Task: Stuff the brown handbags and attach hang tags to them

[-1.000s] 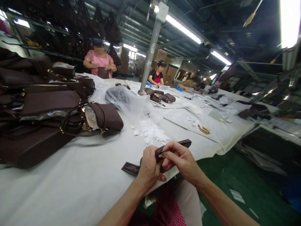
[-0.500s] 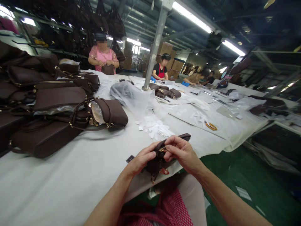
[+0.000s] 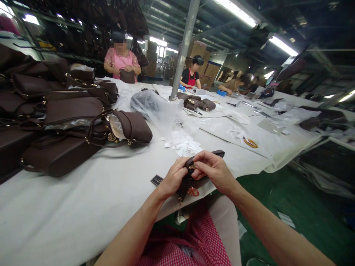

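Note:
A dark brown handbag (image 3: 219, 153) lies at the table's near edge, mostly covered by my hands. My left hand (image 3: 176, 177) is closed around its left side, thumb on top. The fingers of my right hand (image 3: 210, 170) pinch at gold-coloured hardware on the bag's upper edge; the exact piece is partly hidden. Below my hands hang a round reddish-gold charm (image 3: 193, 191) and a thin strap with a metal end. A black hang tag (image 3: 156, 180) with light lettering sticks out to the left of my left hand.
Brown handbags (image 3: 74, 111) are heaped on the left of the white table (image 3: 111, 207). Ahead lie clear plastic (image 3: 155, 107), white paper pieces (image 3: 185, 144), scissors with yellow handles (image 3: 250, 143) and a metal post (image 3: 184, 51). Several co-workers stand or sit across the table.
My left hand has shifted slightly right and its fingers have closed in nearer to my right hand. More of the hang tag and the charm shows. The view has shifted slightly.

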{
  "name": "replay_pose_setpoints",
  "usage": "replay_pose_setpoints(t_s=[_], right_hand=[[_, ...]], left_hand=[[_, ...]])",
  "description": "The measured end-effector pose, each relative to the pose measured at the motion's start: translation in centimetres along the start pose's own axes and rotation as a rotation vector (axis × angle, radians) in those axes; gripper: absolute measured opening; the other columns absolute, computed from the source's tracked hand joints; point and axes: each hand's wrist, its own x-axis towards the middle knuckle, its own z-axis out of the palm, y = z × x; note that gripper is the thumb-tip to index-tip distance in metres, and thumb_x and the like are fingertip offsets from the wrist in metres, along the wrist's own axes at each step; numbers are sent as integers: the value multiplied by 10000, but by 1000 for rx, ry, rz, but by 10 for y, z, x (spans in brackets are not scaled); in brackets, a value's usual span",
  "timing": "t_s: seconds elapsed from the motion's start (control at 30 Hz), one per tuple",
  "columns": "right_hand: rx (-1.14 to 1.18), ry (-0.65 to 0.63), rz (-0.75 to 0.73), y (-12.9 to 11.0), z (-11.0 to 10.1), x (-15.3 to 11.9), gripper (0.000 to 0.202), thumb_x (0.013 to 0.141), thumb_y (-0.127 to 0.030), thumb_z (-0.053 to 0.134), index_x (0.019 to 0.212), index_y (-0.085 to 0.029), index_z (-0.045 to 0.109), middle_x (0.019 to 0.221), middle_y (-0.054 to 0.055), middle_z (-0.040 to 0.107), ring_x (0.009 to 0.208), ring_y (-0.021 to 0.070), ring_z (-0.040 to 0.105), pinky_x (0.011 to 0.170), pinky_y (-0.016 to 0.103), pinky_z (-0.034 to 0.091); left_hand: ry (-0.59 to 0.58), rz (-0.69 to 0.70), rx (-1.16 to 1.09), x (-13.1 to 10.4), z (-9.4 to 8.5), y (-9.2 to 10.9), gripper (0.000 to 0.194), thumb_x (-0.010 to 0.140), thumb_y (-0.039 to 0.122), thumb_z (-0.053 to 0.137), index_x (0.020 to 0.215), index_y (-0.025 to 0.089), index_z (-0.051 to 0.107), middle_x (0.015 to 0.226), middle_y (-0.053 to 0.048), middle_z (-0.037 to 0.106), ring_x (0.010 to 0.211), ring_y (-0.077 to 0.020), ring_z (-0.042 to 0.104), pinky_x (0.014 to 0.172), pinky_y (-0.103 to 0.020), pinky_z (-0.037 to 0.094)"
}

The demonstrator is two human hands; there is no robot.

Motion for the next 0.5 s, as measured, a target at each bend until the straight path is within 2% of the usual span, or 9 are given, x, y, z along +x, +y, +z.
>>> replay_pose_setpoints(t_s=[0.07,0.13,0.27,0.33,0.43,0.5], right_hand=[[3,60,10,-2,5,-2,298,699,-410,704,825,-183,558,529,-26,652,466,134,641,474,229,546],[3,88,9,0,13,-5,276,706,-401,681,822,-188,550,511,-37,635,451,134,630,452,225,534],[-62,35,4,3,25,-8,231,761,-398,618,844,-195,546,512,-33,633,482,142,640,493,243,549],[-119,-19,0,-1,23,-9,259,789,-428,594,890,-192,561,564,-21,650,511,147,649,519,262,558],[-335,-100,-126,-15,0,-7,348,815,-460,583,1037,-192,606,829,45,713,701,185,694,599,307,572],[-616,-81,-306,-24,-25,-3,466,770,-452,656,1163,-206,608,1157,108,669,1007,254,658,795,383,555]], left_hand=[[-79,50,-50,-7,-1,1,442,877,254,471,1316,205,493,1305,-76,534,1229,-265,442,1082,-412,314],[-81,92,-45,-13,1,3,524,886,301,529,1386,210,401,1384,-90,466,1278,-268,406,1100,-409,300],[68,51,59,-17,14,3,379,913,346,514,1247,179,450,1191,-98,539,1097,-233,499,996,-387,388],[106,17,51,-15,16,2,315,899,323,527,1169,172,469,1078,-69,561,989,-209,518,911,-355,420],[103,-13,-4,-6,3,5,263,847,271,571,1080,168,508,964,-26,563,913,-191,513,848,-319,418],[31,-35,-40,1,-14,10,279,804,242,593,1067,167,534,966,-21,568,930,-196,510,854,-311,410]])
